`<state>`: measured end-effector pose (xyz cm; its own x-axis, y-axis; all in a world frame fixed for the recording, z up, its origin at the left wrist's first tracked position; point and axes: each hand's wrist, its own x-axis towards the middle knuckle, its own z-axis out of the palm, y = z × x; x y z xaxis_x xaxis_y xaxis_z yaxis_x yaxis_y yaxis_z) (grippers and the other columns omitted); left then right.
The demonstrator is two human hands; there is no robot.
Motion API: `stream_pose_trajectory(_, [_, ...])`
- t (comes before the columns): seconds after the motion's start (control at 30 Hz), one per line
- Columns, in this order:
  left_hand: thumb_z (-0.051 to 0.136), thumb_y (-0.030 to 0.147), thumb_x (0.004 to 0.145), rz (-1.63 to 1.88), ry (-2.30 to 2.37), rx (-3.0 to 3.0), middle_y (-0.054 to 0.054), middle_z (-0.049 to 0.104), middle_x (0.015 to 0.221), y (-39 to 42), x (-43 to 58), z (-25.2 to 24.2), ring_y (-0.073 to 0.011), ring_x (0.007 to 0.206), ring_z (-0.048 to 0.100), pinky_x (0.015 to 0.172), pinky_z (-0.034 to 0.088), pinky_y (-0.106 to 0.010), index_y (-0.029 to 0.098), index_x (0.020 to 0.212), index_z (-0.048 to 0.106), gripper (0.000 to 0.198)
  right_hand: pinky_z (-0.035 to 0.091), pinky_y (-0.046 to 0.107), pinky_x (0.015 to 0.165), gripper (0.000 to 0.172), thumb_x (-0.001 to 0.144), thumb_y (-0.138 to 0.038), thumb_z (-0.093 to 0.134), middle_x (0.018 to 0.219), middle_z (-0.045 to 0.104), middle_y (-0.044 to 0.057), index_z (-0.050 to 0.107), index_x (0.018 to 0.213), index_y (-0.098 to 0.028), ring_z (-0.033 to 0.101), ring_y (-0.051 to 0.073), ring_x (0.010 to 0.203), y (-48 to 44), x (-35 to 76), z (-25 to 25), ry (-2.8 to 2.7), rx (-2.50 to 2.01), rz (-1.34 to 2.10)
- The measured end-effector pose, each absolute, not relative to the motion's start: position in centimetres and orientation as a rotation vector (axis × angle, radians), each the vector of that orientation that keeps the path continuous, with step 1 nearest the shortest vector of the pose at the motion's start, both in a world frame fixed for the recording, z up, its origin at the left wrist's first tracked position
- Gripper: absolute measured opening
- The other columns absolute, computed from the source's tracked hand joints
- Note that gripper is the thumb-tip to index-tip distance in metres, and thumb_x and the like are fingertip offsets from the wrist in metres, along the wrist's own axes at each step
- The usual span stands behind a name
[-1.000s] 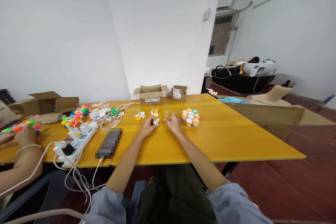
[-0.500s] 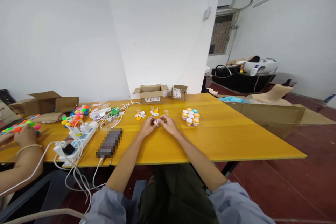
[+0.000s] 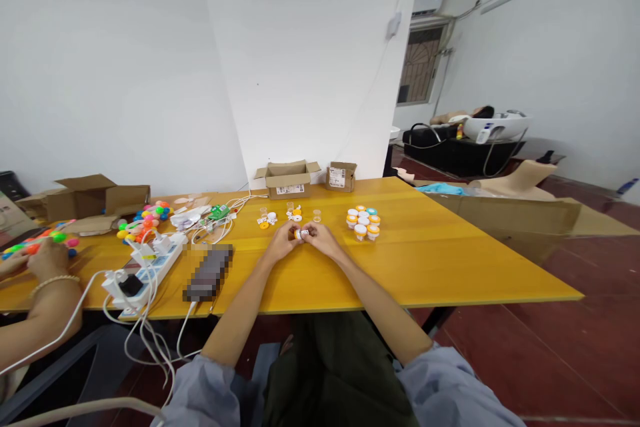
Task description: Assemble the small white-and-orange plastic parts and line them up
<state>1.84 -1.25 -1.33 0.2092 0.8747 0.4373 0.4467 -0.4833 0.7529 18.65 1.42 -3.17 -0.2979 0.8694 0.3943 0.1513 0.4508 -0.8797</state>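
Note:
My left hand (image 3: 283, 241) and my right hand (image 3: 317, 238) meet over the middle of the yellow table (image 3: 425, 260), fingers pinched together on one small white jar (image 3: 300, 234) with an orange band. A cluster of several small capped jars (image 3: 363, 221), with orange, white and blue lids, stands just right of my right hand. Loose lids and small clear cups (image 3: 293, 214) lie just beyond my hands.
Two open cardboard boxes (image 3: 287, 179) (image 3: 341, 177) stand at the table's far edge. A phone (image 3: 208, 272), a power strip with cables (image 3: 145, 265) and bright plastic balls (image 3: 145, 217) lie to the left. Another person's hand (image 3: 47, 259) rests at the far left.
My right hand came in from beside the jar cluster to join my left hand. Both now pinch the small jar, raised slightly off the table.

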Motion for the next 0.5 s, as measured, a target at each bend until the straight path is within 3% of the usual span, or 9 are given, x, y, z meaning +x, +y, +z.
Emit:
stream_pose_trajectory(0.23, [0.079, 0.023, 0.068, 1.172, 1.186, 1.983, 0.000, 0.066, 0.091, -1.21, 2.08, -1.23, -0.0152, 0.079, 0.062, 0.076, 0.051, -0.028, 0.020, 0.091, 0.064, 0.028, 0.056, 0.031, 0.072, 0.008, 0.067, -0.021, 0.068, 0.076, 0.072, 0.000, 0.066, 0.074, -0.020, 0.068, 0.018, 0.072, 1.57, 18.58, -3.07, -1.644, -0.876, 1.017])
stream_pose_trajectory(0.5, [0.079, 0.029, 0.071, 1.121, 1.201, 2.013, -0.001, 0.070, 0.090, -1.30, 2.04, -1.44, -0.0176, 0.082, 0.063, 0.076, 0.052, -0.029, 0.020, 0.095, 0.071, 0.027, 0.056, 0.030, 0.070, 0.007, 0.064, -0.021, 0.067, 0.070, 0.072, 0.000, 0.067, 0.071, -0.020, 0.068, 0.017, 0.070, 1.93, 18.53, -3.46, -1.625, -0.864, 1.059])
